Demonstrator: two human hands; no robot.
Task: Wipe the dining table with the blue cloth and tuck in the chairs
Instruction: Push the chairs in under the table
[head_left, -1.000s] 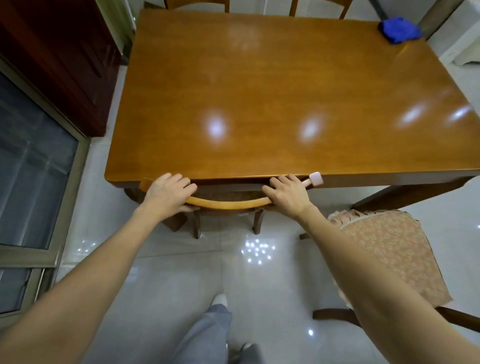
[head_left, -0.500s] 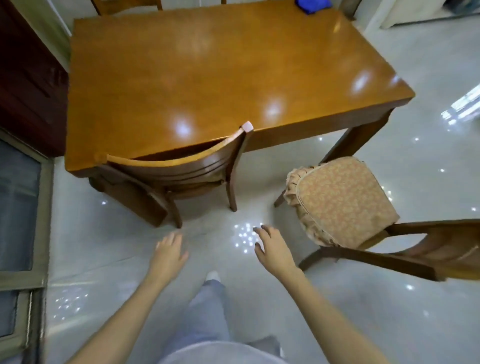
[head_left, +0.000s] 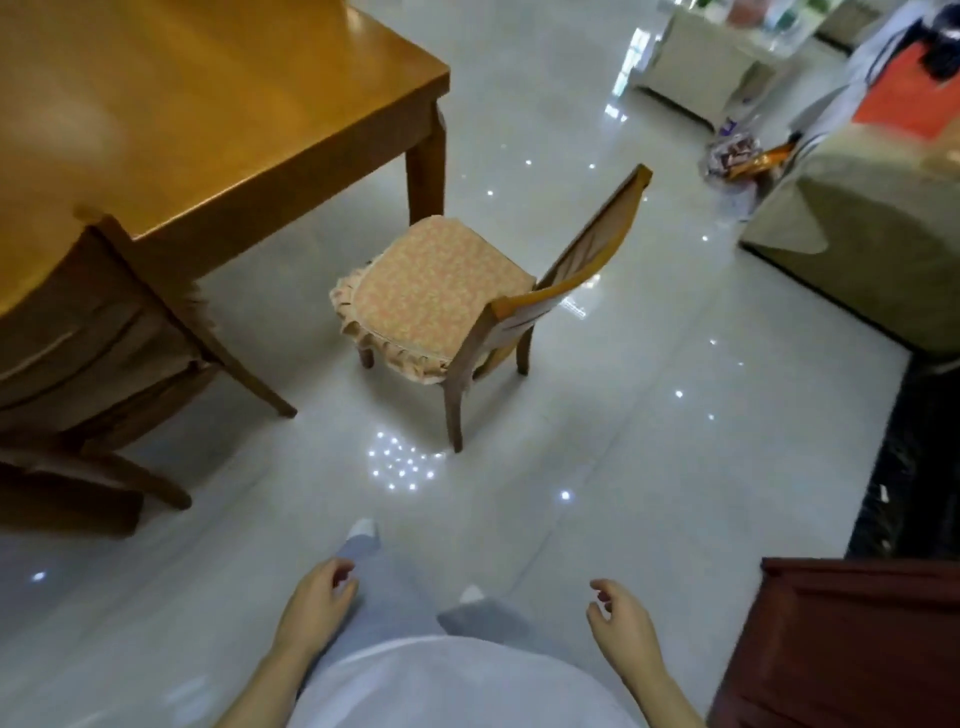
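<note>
Left hand (head_left: 317, 597) low beside left thigh, fingers loosely curled, holding nothing. Right hand (head_left: 621, 626) low at right side, fingers half-curled, empty. Both forearms bare, angled forward and down. Legs mid-stride, left foot ahead.

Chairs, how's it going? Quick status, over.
Left hand and right hand both empty, low by the legs. Cushioned chair stands clear of the dining table, not tucked. Other chair pushed in. Open floor ahead.

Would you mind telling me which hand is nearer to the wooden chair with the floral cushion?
Left, narrowly. The left hand hangs empty below the cushioned wooden chair, near its front leg line; the right hand hangs empty lower and further right, behind the backrest side.
</note>
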